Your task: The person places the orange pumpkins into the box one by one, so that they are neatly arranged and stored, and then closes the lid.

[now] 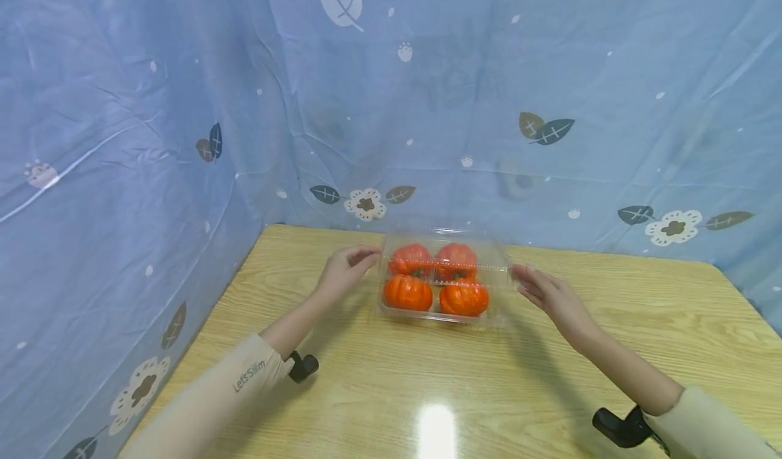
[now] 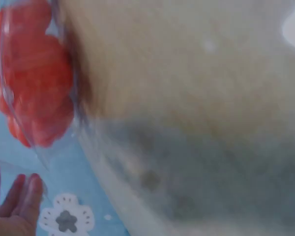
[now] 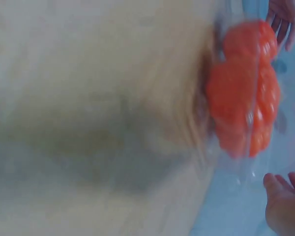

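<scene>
A clear plastic clamshell box (image 1: 440, 317) stands on the table with several small orange pumpkins (image 1: 408, 293) inside. Its see-through lid (image 1: 449, 232) is tilted up over the back ones. With thumb and fingertips, my left hand (image 1: 347, 269) holds the lid's left edge. At the opposite edge my right hand (image 1: 559, 304) has its fingertips on the plastic. In the left wrist view the pumpkins (image 2: 37, 73) look blurred through the plastic, above my left fingers (image 2: 32, 196). The right wrist view shows the pumpkins (image 3: 243, 88) above my right hand (image 3: 285, 209).
The wooden table (image 1: 366, 391) carries the box near its back edge. A blue patterned curtain (image 1: 452, 106) hangs behind and along the left side. Each wrist wears a black camera strap (image 1: 302, 366). A light reflection lies at the table's front.
</scene>
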Motion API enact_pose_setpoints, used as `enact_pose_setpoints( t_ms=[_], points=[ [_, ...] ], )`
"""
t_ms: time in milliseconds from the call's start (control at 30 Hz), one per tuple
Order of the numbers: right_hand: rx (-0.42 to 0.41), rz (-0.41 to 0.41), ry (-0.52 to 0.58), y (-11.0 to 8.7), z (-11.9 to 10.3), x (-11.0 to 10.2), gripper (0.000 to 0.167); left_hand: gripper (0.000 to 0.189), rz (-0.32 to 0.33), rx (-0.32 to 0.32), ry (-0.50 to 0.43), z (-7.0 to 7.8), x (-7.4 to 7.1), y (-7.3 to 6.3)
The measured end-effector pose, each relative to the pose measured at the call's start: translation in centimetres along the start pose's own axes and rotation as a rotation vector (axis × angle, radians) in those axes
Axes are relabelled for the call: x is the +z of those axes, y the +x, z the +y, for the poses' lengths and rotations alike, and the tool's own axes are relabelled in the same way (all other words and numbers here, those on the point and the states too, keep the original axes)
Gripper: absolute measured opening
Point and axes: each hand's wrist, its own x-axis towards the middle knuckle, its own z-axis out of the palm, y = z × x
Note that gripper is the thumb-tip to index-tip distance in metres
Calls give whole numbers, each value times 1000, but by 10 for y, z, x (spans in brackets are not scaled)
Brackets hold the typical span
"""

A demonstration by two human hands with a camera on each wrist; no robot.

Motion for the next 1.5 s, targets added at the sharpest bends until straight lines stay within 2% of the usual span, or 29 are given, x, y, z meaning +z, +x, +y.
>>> enact_pose_setpoints(
  t_ms=[100, 267, 367, 500, 633, 733, 867, 1000, 1167, 1300, 1400, 1500],
  points=[
    [37, 1, -111, -14, 3, 5, 62, 32, -41, -20, -11, -2, 2, -13],
    [44, 13, -292, -31, 7, 12, 53, 40, -84, -26, -55, -8, 4, -31],
    [38, 15, -306, -35, 11, 15, 52, 45, -111, -57, -68, -12, 5, -38],
    [25, 6, -352, -37, 18, 18, 52, 48, -159, -112, -39, -20, 7, -44],
    [6, 10, -408, -36, 22, 19, 53, 36, -221, -167, -8, -24, 8, -47],
    [14, 19, -416, -34, 24, 18, 55, 30, -278, -192, -35, -25, 8, -48],
    [61, -8, -335, -30, 25, 15, 54, 31, -346, -193, -112, -26, 9, -47],
    [121, -40, -164, -26, 28, 12, 52, 29, -380, -188, -152, -28, 10, -47],
    [193, -70, -1, -21, 32, 10, 52, 30, -389, -214, -164, -27, 11, -47],
    [205, -128, 101, -19, 34, 8, 44, 29, -400, -215, -180, -27, 10, -47],
    [217, -149, 150, -17, 36, 7, 36, 27, -407, -216, -199, -27, 10, -47],
    [231, -142, 160, -17, 36, 7, 36, 26, -406, -218, -218, -29, 11, -46]
  ],
)
